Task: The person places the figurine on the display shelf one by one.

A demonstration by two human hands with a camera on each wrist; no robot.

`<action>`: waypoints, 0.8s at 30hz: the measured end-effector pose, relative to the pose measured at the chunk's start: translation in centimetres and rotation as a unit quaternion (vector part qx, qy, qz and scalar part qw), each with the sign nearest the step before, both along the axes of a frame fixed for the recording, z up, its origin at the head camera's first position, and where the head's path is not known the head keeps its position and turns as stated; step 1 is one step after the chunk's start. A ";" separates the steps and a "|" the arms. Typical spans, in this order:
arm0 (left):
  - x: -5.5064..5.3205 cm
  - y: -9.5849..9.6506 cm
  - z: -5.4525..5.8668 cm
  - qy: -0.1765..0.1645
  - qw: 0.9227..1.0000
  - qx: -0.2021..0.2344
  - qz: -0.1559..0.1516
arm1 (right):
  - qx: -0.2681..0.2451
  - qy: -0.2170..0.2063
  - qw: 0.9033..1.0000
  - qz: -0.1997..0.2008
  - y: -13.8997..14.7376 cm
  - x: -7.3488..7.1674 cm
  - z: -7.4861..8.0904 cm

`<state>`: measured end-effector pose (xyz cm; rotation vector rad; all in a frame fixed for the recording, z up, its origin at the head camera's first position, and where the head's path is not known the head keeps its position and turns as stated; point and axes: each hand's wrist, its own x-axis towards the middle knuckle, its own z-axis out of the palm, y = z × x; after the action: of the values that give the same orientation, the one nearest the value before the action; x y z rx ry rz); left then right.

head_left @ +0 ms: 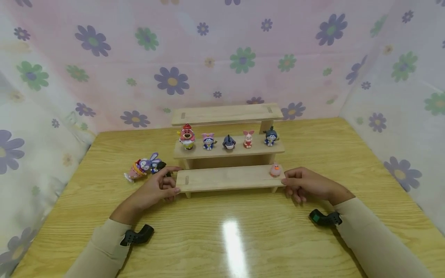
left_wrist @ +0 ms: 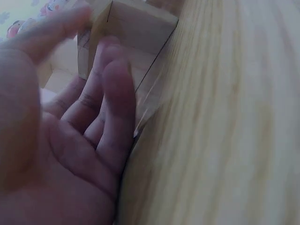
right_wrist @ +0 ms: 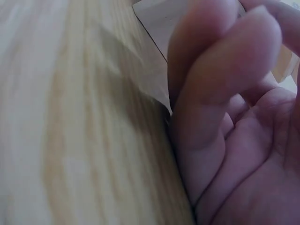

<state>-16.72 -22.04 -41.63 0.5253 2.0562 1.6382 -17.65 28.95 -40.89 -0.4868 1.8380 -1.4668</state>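
A low wooden riser (head_left: 222, 178), the front tier of a three-tier display stand, lies between the two hands. My left hand (head_left: 149, 193) holds its left end, thumb at the front corner and index finger towards the back corner. At the right end, my right hand (head_left: 309, 183) grips it in much the same way, the other fingers curled below. A small pink figurine with an orange beak (head_left: 275, 170) stands on this tier's right end. The left wrist view shows the left fingers (left_wrist: 119, 89) beside the riser's wooden leg (left_wrist: 140, 28).
Several figurines, among them a red bear (head_left: 187, 138) and a pink pig (head_left: 248, 139), line the middle tier (head_left: 222, 153). Behind rises the top tier (head_left: 226, 113). More figurines (head_left: 137, 170) lie on the wooden table (head_left: 194, 239) by the left hand. A flowered cloth (head_left: 208, 46) hangs behind.
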 end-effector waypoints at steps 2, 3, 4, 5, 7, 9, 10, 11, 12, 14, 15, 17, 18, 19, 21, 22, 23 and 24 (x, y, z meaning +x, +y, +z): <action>0.0 -0.3 0.4 0.001 1.000 -0.006 -0.001 | -0.007 0.006 1.000 0.005 0.2 0.0 -0.2; 0.0 -0.5 0.6 0.005 1.000 -0.013 0.003 | -0.010 0.010 1.000 0.008 0.2 -0.1 -0.2; 0.1 -0.6 0.9 0.012 1.000 -0.019 0.010 | -0.013 0.013 1.000 0.010 0.3 -0.1 -0.3; 0.1 -0.8 1.3 0.027 0.999 -0.027 0.021 | -0.015 0.016 1.000 0.012 0.3 -0.1 -0.3; 0.2 -1.2 1.9 0.070 0.995 -0.051 0.053 | -0.021 0.021 0.999 0.016 0.3 -0.2 -0.3; 0.4 -1.4 2.6 0.138 0.981 -0.085 0.102 | -0.026 0.021 0.999 0.020 0.3 -0.2 -0.4; 0.4 -1.5 2.8 0.179 0.969 -0.104 0.132 | -0.029 0.019 0.999 0.020 0.2 -0.3 -0.4; 0.5 -1.6 3.0 0.219 0.954 -0.124 0.165 | -0.031 0.017 0.999 0.020 0.2 -0.3 -0.5; 0.5 -1.7 3.2 0.254 0.936 -0.139 0.200 | -0.034 0.014 0.999 0.021 0.2 -0.3 -0.5; 0.4 -2.0 3.5 0.307 0.900 -0.164 0.264 | -0.032 0.013 0.999 0.017 0.1 -0.3 -0.4; 0.2 -2.2 3.5 0.329 0.882 -0.171 0.290 | -0.031 0.013 0.999 0.015 0.1 -0.3 -0.4; 0.0 -2.6 3.6 0.355 0.859 -0.177 0.323 | -0.027 0.015 0.999 0.009 0.1 -0.3 -0.3; -0.1 -2.9 3.6 0.360 0.853 -0.181 0.331 | -0.024 0.015 1.000 0.007 0.0 -0.3 -0.3; -0.2 -3.2 3.6 0.358 0.852 -0.187 0.333 | -0.020 0.016 1.000 0.006 0.0 -0.3 -0.3; -0.3 -3.8 3.4 0.341 0.858 -0.209 0.322 | -0.020 0.017 1.000 0.006 0.0 -0.3 -0.3; -0.3 -4.1 3.4 0.324 0.864 -0.230 0.310 | -0.019 0.018 1.000 0.006 0.0 -0.3 -0.4; -0.4 -4.3 3.3 0.304 0.871 -0.252 0.293 | -0.018 0.019 1.000 0.006 0.1 -0.2 -0.4; -0.5 -4.5 3.3 0.282 0.877 -0.275 0.274 | -0.018 0.020 1.000 0.007 0.1 -0.2 -0.4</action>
<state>-17.19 -26.59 -38.36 0.2320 3.1894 1.1087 -17.85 29.07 -41.26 -0.5490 1.8392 -1.4926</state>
